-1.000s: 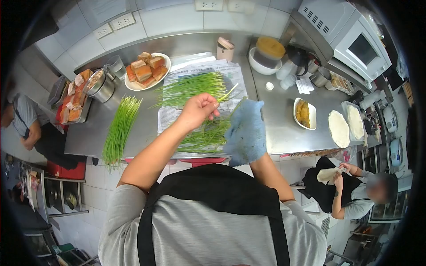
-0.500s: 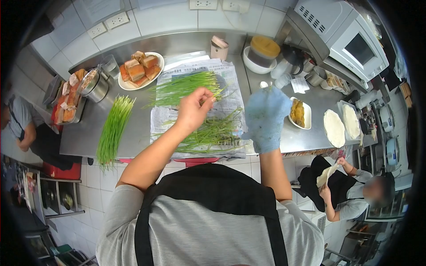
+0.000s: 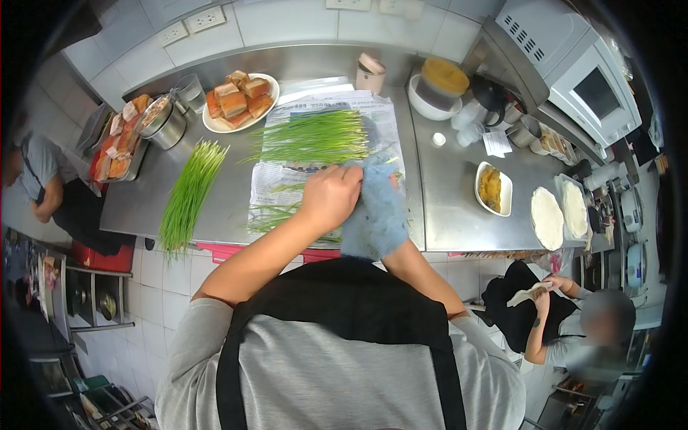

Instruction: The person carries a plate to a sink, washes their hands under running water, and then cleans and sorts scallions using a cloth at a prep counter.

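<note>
My left hand is bare, and its fingers curl closed against the fingers of my right hand, which wears a loose blue plastic glove. Whatever the left fingers pinch is hidden. The glove's folds hide how the right fingers are set. Just beyond both hands, a row of green chives lies across spread newspaper. Loose, messier chive stalks lie on the paper partly beneath my left forearm. Further left, a neat chive bundle rests on the steel counter, reaching over its front edge.
A plate of meat chunks, a steel pot and a meat tray stand left. To the right are a dish of yellow food, flat white dough and a microwave. Co-workers stand at both sides.
My gloved right hand has moved left to meet my left hand, which has shifted slightly down and right. Both now cover part of the loose chives. The view has shifted slightly.
</note>
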Motion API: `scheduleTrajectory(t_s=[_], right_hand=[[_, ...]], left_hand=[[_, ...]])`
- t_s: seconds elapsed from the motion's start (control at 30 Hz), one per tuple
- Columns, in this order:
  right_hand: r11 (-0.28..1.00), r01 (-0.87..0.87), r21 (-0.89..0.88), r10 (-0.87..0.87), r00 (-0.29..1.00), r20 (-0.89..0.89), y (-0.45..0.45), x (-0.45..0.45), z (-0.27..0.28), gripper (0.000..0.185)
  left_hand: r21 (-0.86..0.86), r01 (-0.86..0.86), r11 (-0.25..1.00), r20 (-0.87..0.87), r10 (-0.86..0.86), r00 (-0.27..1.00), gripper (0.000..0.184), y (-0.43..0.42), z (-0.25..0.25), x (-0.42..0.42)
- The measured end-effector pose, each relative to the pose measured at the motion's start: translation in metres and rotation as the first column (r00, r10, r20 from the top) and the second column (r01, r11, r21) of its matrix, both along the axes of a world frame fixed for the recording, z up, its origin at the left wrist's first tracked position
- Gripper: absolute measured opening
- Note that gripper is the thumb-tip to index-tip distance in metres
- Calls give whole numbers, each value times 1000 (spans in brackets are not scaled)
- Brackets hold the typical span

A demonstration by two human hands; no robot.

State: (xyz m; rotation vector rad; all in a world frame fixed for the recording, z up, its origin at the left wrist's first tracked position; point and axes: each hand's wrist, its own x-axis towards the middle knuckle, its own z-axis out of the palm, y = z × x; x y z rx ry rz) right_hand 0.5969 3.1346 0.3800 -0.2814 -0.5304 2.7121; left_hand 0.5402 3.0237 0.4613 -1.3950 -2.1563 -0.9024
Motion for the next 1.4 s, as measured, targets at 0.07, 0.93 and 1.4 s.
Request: scheduleTrajectory(t_s=[0.07, 0.93, 1.4], right_hand=[[999, -6, -34, 7, 1000, 12, 8, -7, -1, 25], [943, 13, 332, -83, 977, 196, -23, 11, 61, 50], [831, -253, 495, 19, 903, 428, -47, 8, 110, 49]], left_hand=[[-6, -8, 1000, 7, 8, 1000, 13, -8, -3, 0], [292, -93, 952, 667, -133, 733, 9, -13, 4, -19], [578, -406, 708, 809, -428, 404, 6, -20, 54, -75]])
